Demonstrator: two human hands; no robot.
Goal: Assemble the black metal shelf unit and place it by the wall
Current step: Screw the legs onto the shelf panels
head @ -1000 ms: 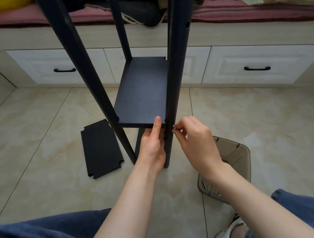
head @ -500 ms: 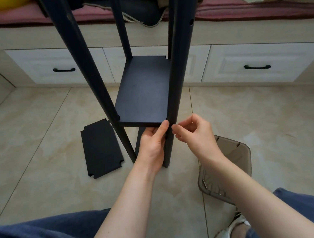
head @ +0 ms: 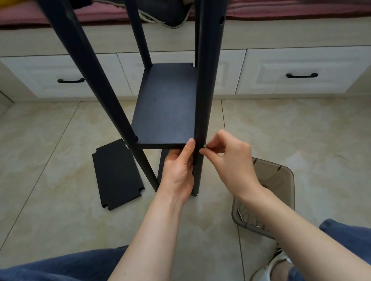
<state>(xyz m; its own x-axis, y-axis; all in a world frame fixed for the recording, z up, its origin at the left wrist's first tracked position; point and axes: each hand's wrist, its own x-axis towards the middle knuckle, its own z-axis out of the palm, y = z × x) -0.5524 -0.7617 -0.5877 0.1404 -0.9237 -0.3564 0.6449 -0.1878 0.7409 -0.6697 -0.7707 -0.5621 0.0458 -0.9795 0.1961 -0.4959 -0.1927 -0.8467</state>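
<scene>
The black metal shelf unit stands upright on the tiled floor in front of me, with a black shelf panel [head: 166,106] set between its black posts. My left hand [head: 179,171] holds the panel's near right corner, thumb on top, beside the near right post [head: 207,84]. My right hand [head: 229,159] pinches a small silver screw [head: 204,146] against that post at shelf height. The near left post [head: 102,89] slants up out of view.
A loose black shelf panel [head: 116,174] lies flat on the floor to the left. A smoky transparent plastic bin [head: 277,177] with small hardware sits at the right, near my foot. White drawers [head: 302,70] under a pink-cushioned bench run along the back.
My right hand drew back from the post half a second ago and is again at it with the screw. My left thumb shifted right along the shelf edge.
</scene>
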